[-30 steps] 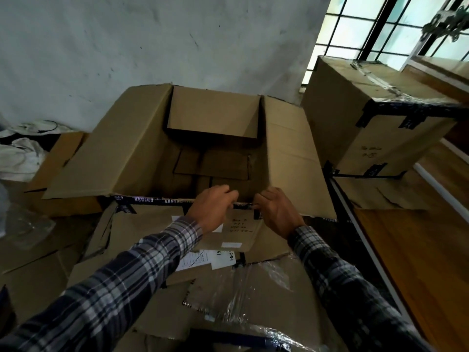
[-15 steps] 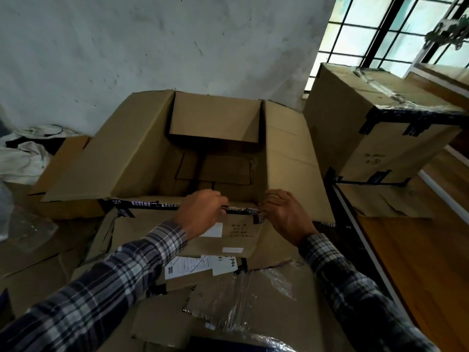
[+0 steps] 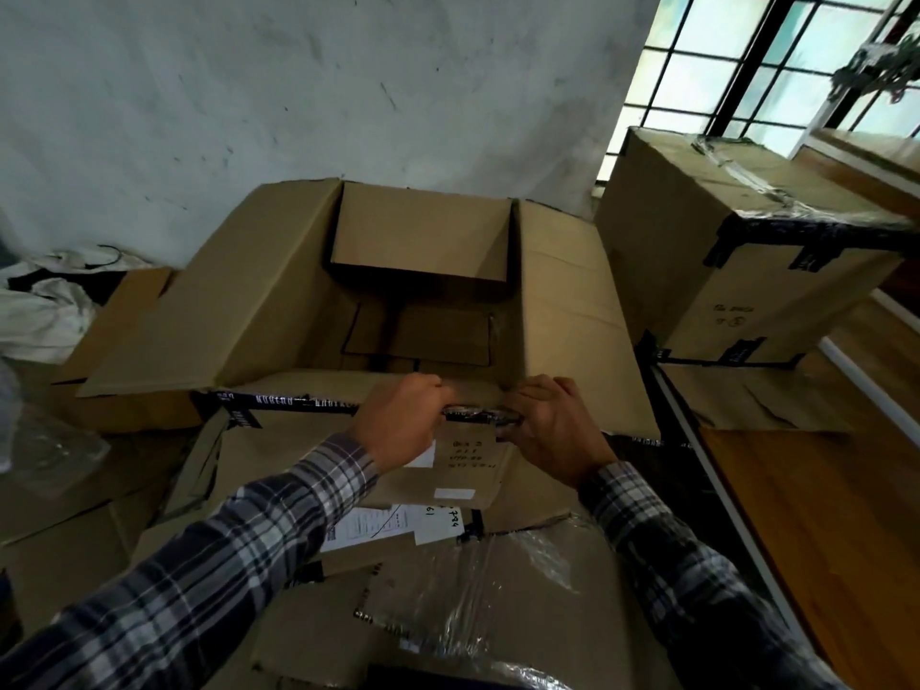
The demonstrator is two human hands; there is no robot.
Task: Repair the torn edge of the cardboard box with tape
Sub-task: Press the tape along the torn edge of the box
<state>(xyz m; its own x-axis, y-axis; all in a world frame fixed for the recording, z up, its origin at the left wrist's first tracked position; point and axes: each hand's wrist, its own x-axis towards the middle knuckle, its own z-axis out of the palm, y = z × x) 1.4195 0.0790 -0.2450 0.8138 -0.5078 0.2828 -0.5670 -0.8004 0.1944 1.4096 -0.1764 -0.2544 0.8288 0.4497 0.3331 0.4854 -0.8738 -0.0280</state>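
A large open cardboard box stands in front of me with its flaps spread and its inside dark. Black printed tape runs along its near top edge. My left hand curls over that edge, pressing on the tape. Just to the right, my right hand also grips the edge, with a short shiny stretch of tape showing between the two hands. The near flap hangs down below with handwriting and white labels on it. No tape roll is visible.
A second taped cardboard box sits at the right on a wooden surface. Flattened cardboard and clear plastic wrap lie below my arms. White cloth is heaped at the left against the pale wall. A barred window is upper right.
My left hand has slid a little left along the box's near edge, so the two hands are further apart. The view has tilted slightly. The right hand stays on the edge.
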